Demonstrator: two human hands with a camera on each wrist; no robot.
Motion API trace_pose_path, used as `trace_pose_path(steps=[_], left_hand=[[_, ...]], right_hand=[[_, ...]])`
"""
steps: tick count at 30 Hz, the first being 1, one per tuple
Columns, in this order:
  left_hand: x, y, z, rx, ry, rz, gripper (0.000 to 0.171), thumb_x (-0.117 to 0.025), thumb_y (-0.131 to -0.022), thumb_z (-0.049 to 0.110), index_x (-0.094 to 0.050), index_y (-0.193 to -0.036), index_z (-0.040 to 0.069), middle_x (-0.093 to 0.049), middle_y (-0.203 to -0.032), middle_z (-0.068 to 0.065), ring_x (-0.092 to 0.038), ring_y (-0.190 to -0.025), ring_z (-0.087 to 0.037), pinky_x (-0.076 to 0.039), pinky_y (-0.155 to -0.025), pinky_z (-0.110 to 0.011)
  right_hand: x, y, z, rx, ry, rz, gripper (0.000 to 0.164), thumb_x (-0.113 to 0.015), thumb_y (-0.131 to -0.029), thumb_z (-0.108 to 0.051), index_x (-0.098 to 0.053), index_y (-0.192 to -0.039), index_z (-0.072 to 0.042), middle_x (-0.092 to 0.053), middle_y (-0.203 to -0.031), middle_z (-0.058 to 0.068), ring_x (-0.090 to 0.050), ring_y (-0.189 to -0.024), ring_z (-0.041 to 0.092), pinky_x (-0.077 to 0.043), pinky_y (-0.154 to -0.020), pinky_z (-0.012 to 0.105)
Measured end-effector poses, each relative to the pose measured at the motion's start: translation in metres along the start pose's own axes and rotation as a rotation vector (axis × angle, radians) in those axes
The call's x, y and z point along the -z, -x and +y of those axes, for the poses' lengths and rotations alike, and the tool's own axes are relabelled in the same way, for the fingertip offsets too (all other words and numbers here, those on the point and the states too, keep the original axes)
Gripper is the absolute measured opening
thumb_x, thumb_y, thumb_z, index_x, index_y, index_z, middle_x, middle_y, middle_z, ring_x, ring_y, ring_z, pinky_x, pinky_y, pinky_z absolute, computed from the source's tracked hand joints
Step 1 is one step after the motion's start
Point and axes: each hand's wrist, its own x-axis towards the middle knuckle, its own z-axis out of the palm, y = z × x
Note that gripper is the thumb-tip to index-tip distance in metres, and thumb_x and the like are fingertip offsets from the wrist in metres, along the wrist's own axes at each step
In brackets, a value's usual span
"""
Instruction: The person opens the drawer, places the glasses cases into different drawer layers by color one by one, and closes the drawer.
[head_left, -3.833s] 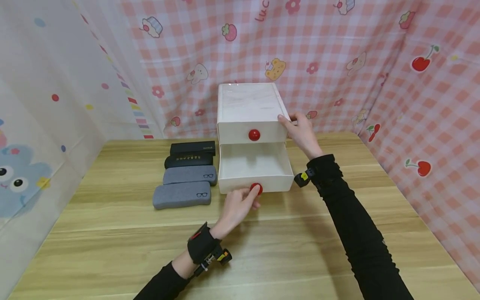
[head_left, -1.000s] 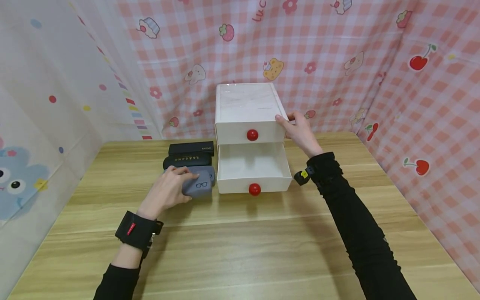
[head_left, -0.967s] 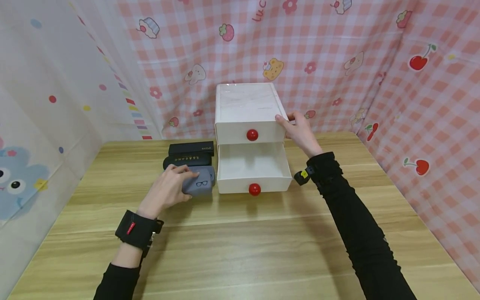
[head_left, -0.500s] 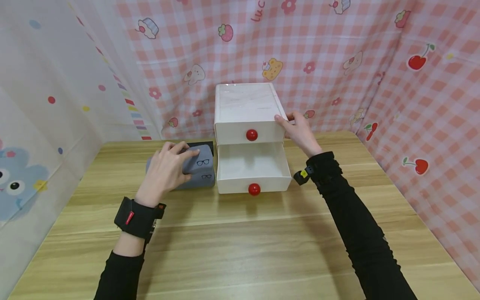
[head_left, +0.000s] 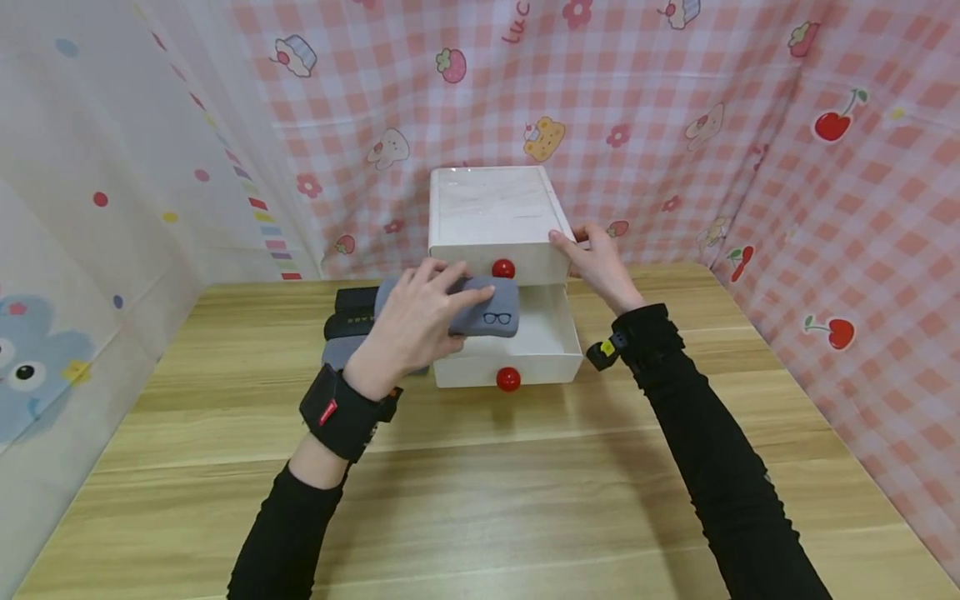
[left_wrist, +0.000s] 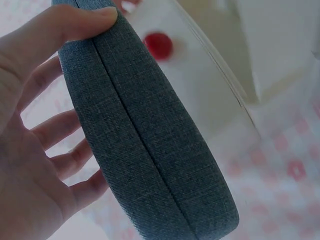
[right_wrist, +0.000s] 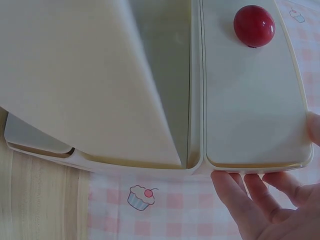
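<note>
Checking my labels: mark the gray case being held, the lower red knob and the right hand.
Gray case [left_wrist: 140,125]: left wrist view, middle of its fabric side.
Lower red knob [head_left: 508,379]: head view, centre of its rounded front.
Right hand [head_left: 602,264]: head view, middle of the hand.

In the head view, part of the held grey case [head_left: 486,315] was covered by the left hand [head_left: 420,317], and some of the inside of the lower drawer [head_left: 549,321] was hidden behind both. The right end of the front black case [head_left: 337,326] was blocked, and its lettering [head_left: 361,320] was too small to be read. Much of the second grey case [head_left: 340,352] was masked. Fingers of the right hand [head_left: 600,265] were hidden behind the white cabinet [head_left: 495,204]. In the left wrist view, a red knob [left_wrist: 158,46] was blurred, and the held grey case was cut off at top and bottom. In the right wrist view, the right hand was cropped.
</note>
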Motion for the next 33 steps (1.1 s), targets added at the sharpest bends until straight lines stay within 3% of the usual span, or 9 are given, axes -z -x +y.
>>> trace_pose_path(steps=[4, 9, 20, 26, 33], left_hand=[[-0.01, -0.016, 0.015, -0.059, -0.005, -0.047, 0.061, -0.084, -0.066, 0.03, -0.061, -0.123, 0.025, -0.055, -0.126, -0.011, -0.046, -0.108, -0.03, -0.049, -0.085, -0.045], [-0.029, -0.03, 0.025, -0.109, -0.009, -0.091, 0.061, -0.083, -0.067, 0.033, -0.061, -0.123, 0.027, -0.055, -0.128, -0.009, -0.046, -0.11, -0.027, -0.048, -0.089, -0.043], [-0.057, -0.043, 0.019, -0.144, 0.09, -0.156, 0.06, -0.083, -0.067, 0.031, -0.062, -0.122, 0.025, -0.059, -0.119, -0.004, -0.049, -0.104, -0.023, -0.051, -0.08, -0.034], [-0.074, -0.044, 0.009, -0.118, 0.221, -0.234, 0.056, -0.084, -0.067, 0.023, -0.064, -0.119, 0.022, -0.061, -0.116, -0.003, -0.05, -0.108, -0.022, -0.051, -0.087, -0.037], [-0.088, -0.042, 0.005, -0.058, 0.241, -0.269, 0.053, -0.083, -0.068, 0.02, -0.065, -0.118, 0.019, -0.061, -0.121, -0.004, -0.051, -0.111, -0.024, -0.048, -0.095, -0.04]], right_hand=[[0.001, 0.0, 0.0, -0.004, -0.01, -0.004, 0.061, -0.049, -0.09, -0.049, -0.042, -0.124, 0.0, -0.043, -0.117, 0.015, -0.05, -0.098, 0.021, -0.051, -0.086, 0.038], [0.0, 0.0, 0.0, 0.002, -0.012, -0.001, 0.06, -0.049, -0.09, -0.05, -0.042, -0.123, -0.001, -0.043, -0.118, 0.016, -0.05, -0.099, 0.022, -0.05, -0.084, 0.035], [0.0, 0.001, 0.001, 0.011, -0.017, 0.001, 0.058, -0.048, -0.09, -0.05, -0.043, -0.122, -0.001, -0.042, -0.119, 0.016, -0.049, -0.099, 0.021, -0.049, -0.081, 0.033], [-0.001, 0.0, 0.002, 0.01, -0.009, 0.005, 0.06, -0.048, -0.09, -0.051, -0.043, -0.122, -0.001, -0.043, -0.119, 0.016, -0.048, -0.098, 0.021, -0.048, -0.08, 0.032], [-0.002, 0.0, 0.001, 0.004, -0.028, 0.0, 0.061, -0.049, -0.09, -0.05, -0.042, -0.124, -0.001, -0.042, -0.12, 0.017, -0.049, -0.101, 0.023, -0.048, -0.091, 0.047]])
